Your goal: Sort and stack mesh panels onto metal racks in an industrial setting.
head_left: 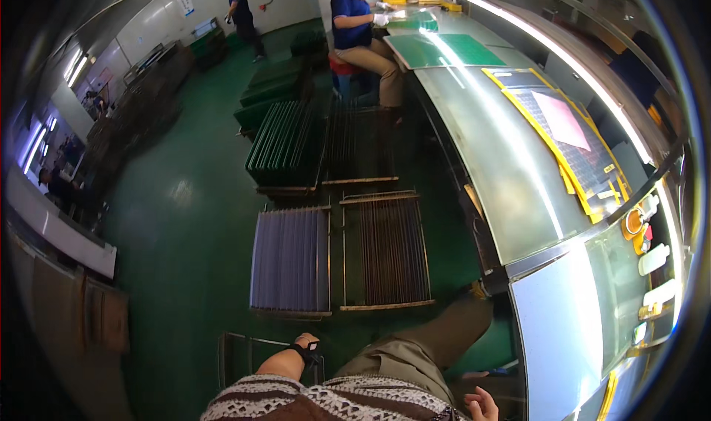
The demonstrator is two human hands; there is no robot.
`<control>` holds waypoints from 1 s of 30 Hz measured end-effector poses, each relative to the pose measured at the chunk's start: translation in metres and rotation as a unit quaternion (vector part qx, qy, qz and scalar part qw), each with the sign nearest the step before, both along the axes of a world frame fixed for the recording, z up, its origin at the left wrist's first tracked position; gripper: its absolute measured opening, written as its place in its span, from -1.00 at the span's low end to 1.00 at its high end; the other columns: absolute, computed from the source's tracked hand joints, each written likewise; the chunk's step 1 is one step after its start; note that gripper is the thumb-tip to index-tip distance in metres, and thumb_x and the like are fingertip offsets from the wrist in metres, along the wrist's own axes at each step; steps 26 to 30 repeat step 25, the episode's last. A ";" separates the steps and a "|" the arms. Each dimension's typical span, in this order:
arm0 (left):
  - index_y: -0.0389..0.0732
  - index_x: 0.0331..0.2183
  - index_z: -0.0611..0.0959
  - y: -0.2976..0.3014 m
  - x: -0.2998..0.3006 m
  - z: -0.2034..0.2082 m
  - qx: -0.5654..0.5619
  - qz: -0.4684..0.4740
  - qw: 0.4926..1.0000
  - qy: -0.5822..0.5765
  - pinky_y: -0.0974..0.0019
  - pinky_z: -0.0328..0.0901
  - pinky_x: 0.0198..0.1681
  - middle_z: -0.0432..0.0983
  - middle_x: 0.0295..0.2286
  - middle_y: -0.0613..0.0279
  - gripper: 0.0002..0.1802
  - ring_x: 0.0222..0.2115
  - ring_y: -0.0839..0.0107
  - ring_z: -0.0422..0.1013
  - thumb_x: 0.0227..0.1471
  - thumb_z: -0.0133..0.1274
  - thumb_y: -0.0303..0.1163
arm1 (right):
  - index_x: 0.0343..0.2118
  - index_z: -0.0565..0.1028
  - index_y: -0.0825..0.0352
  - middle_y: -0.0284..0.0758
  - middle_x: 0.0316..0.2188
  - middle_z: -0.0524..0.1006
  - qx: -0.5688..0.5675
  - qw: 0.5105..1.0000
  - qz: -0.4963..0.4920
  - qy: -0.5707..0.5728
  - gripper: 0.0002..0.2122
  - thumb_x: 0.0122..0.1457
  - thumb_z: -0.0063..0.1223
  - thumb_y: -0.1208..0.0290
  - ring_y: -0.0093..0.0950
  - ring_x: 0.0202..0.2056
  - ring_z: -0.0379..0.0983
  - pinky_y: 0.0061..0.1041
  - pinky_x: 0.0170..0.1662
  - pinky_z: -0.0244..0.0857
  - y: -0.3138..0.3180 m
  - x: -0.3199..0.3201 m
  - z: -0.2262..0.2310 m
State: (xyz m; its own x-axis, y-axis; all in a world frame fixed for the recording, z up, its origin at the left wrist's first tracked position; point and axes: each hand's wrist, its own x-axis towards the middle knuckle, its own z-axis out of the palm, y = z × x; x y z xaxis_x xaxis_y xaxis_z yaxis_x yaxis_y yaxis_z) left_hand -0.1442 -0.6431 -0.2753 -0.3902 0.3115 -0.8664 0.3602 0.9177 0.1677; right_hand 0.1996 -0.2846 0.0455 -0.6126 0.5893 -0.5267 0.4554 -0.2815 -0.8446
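Note:
My left hand [306, 339] is low in the view, at the end of a bent arm, beside a thin metal frame [255, 339]. A black band wraps the wrist, and most of the fingers are hidden, so I cannot see whether it holds anything. At the lower edge, by the near end of the bench, my right hand [482, 405] has its fingers loosely bent and apart, with nothing in them. A pale blue-white flat panel [552, 332] lies on the bench to my right, closest to that hand.
Ahead stand racks of upright sheets: a lavender one [290, 262], a brown one [386, 254] and a green one [285, 147]. The lit bench [489, 154] bears a yellow-edged dark sheet [585, 173], a green board [444, 51] and small bottles [655, 259]. A seated co-worker [352, 17] works farther along.

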 end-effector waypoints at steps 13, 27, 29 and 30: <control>-0.13 -0.23 0.59 0.105 0.022 0.009 0.130 0.273 0.953 0.024 0.21 0.24 -0.08 0.47 -0.20 0.06 -0.62 -0.12 0.08 0.35 -0.06 -0.05 -0.14 | 0.16 0.05 0.29 -0.09 -0.13 0.40 -0.021 0.994 -0.103 0.006 -0.55 0.23 -0.20 0.38 -0.30 -0.15 0.37 -0.37 -0.10 0.28 -0.001 0.002 -0.006; -0.29 -0.28 0.59 0.040 0.007 0.032 0.021 0.244 0.969 0.029 0.16 0.25 -0.09 0.42 -0.20 -0.14 -0.53 -0.11 0.05 0.34 -0.11 -0.06 -0.09 | 0.03 0.12 0.14 -0.11 -0.16 0.38 -0.148 0.909 -0.330 0.208 -0.59 0.15 -0.05 0.34 -0.34 -0.25 0.32 -0.31 -0.15 0.26 0.028 0.060 -0.057; -0.29 -0.28 0.59 0.040 0.007 0.032 0.021 0.244 0.969 0.029 0.16 0.25 -0.09 0.42 -0.20 -0.14 -0.53 -0.11 0.05 0.34 -0.11 -0.06 -0.09 | 0.03 0.12 0.14 -0.11 -0.16 0.38 -0.148 0.909 -0.330 0.208 -0.59 0.15 -0.05 0.34 -0.34 -0.25 0.32 -0.31 -0.15 0.26 0.028 0.060 -0.057; -0.29 -0.28 0.59 0.040 0.007 0.032 0.021 0.244 0.969 0.029 0.16 0.25 -0.09 0.42 -0.20 -0.14 -0.53 -0.11 0.05 0.34 -0.11 -0.06 -0.09 | 0.03 0.12 0.14 -0.11 -0.16 0.38 -0.148 0.909 -0.330 0.208 -0.59 0.15 -0.05 0.34 -0.34 -0.25 0.32 -0.31 -0.15 0.26 0.028 0.060 -0.057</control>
